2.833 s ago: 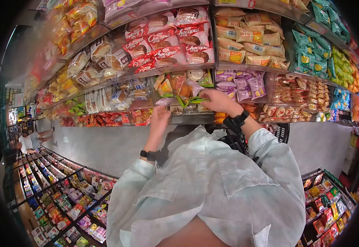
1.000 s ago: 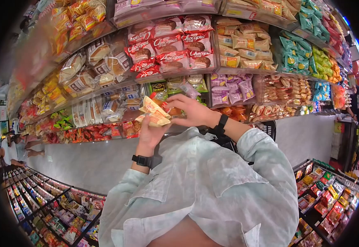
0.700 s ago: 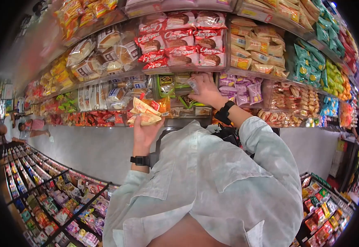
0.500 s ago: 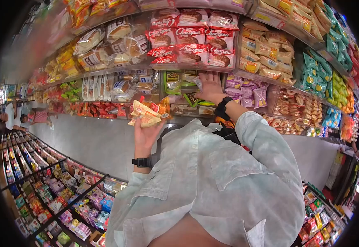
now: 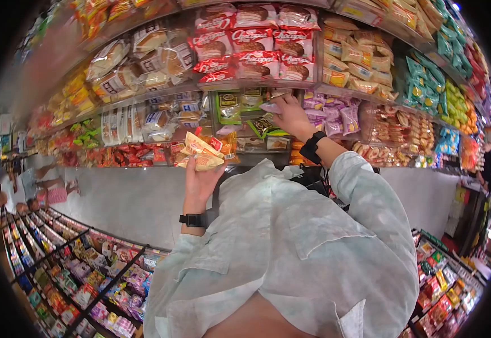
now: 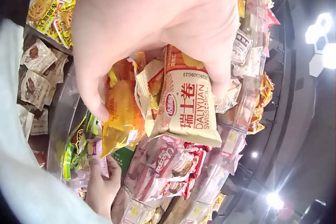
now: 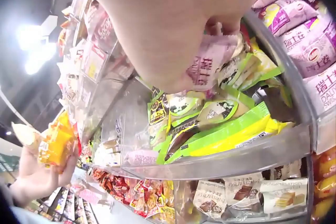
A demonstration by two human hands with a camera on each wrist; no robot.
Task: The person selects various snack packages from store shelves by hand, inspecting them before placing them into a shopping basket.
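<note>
My left hand [image 5: 199, 172] is raised below the shelves and grips a few small snack packets: a cream Daliyuan packet [image 6: 185, 109] and an orange one [image 6: 122, 115], seen as a fan [image 5: 200, 155] in the head view. My right hand [image 5: 289, 114] reaches into a clear shelf bin [image 7: 247, 153] of green packets [image 7: 231, 124] and pinches a pale purple packet [image 7: 212, 62] between thumb and fingers, just above the green ones [image 5: 265, 125]. In the right wrist view the left hand [image 7: 39, 174] shows low at the left.
Shelves run across the top: red Chocopie packs [image 5: 257, 50], purple packets [image 5: 330, 112], bread rolls [image 5: 138, 62], green bags [image 5: 425, 84]. A low rack of goods [image 5: 82, 270] stands behind at the lower left. People [image 5: 43, 188] are far down the aisle.
My right hand went from beside the left hand up to the green-packet bin, carrying the pale purple packet. Since the earliest frame the left hand came to hold the cream and orange packets.
</note>
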